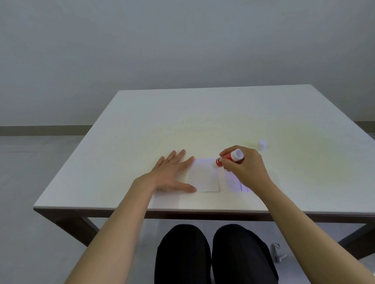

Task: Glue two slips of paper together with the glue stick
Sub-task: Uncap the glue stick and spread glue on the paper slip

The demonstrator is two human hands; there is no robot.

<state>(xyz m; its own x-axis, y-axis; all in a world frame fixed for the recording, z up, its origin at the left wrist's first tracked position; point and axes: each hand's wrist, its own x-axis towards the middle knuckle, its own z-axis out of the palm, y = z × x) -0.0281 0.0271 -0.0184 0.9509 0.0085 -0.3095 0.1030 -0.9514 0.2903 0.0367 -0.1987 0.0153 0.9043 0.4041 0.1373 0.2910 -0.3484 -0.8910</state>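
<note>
**Glue stick held over the edge of a paper slip**

Nearest the camera, two knees (211, 258) in dark trousers sit under the front edge of the white surface (137, 145), and a small metal item (277, 252) lies on the floor beside them; what it is cannot be told.

On the surface, the left hand (172, 176) lies flat with fingers spread, palm down, its thumb and forefinger touching the left edge of a white paper slip (204, 176). Just to the right of that slip lies a second paper slip (235, 181), partly hidden under the right hand (245, 167); a line of small print shows along its near right edge.

The right hand is curled around a red glue stick (228, 158), pinching its barrel between thumb and fingers. The stick is tilted, its white base pointing up and to the right, its lower end down at the upper right corner of the first slip.

Farther back and to the right, a small white cap (262, 144) stands on the surface, apart from the hand.
</note>
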